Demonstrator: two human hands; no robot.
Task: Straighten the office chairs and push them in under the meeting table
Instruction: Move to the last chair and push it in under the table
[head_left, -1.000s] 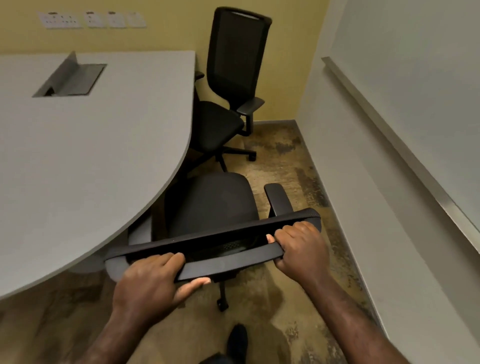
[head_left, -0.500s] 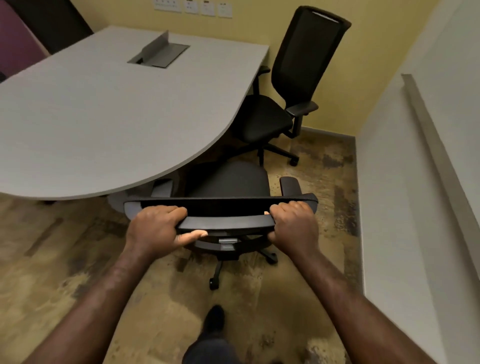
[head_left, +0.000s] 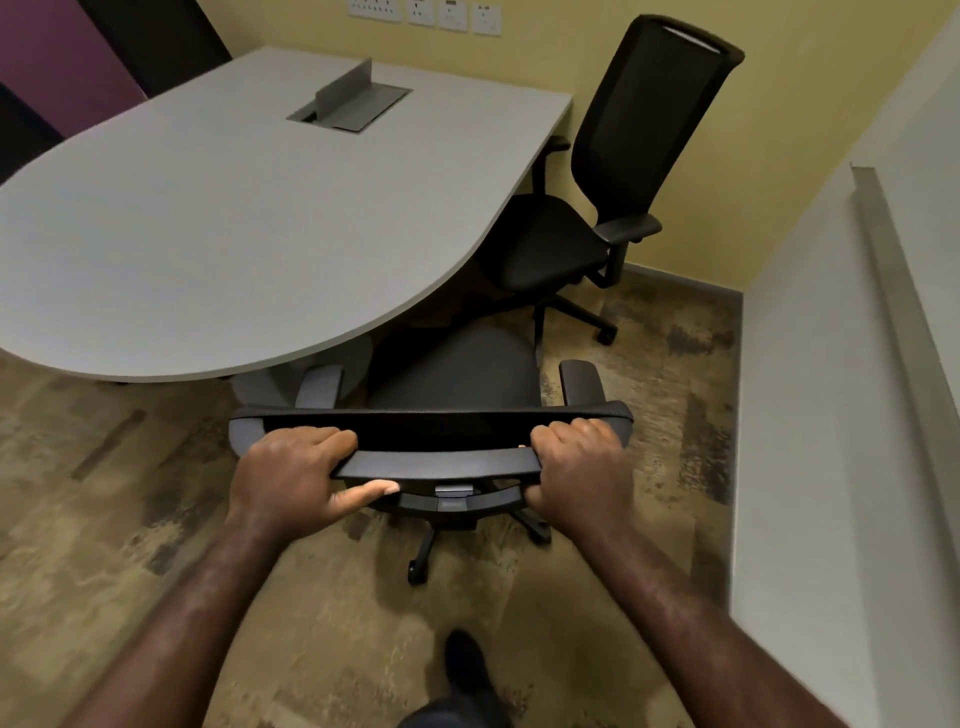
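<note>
We stand behind the near office chair (head_left: 452, 374), which faces the curved near edge of the meeting table (head_left: 218, 218); the front of its seat sits just under that edge, while its armrests and backrest are out on the carpet (head_left: 104, 519). The left armrest (head_left: 319, 384) lies just beside the table's rounded edge, and the right armrest (head_left: 582, 382) points toward bare carpet between the chair and the white wall (head_left: 805, 441) on our right. The second office chair (head_left: 613, 208) stands upright at the table's far right corner, its seat partly under the edge and turned at an angle to the table, with its wheeled base close to the near chair's seat. Set into the tabletop near its far edge is a cable box (head_left: 348, 106) with its grey lid tilted up; what lies inside we cannot tell. Our left hand (head_left: 291, 478) grips the top bar of the near chair's backrest (head_left: 436, 457), fingers curled over the top and the thumb stretched along beneath it. Our right hand (head_left: 576, 473) is clenched round the bar's right end, knuckles up. A dark shoe (head_left: 465, 665) rests on the carpet behind the chair's base. Wall sockets (head_left: 426, 13) line the yellow wall beyond the table.
</note>
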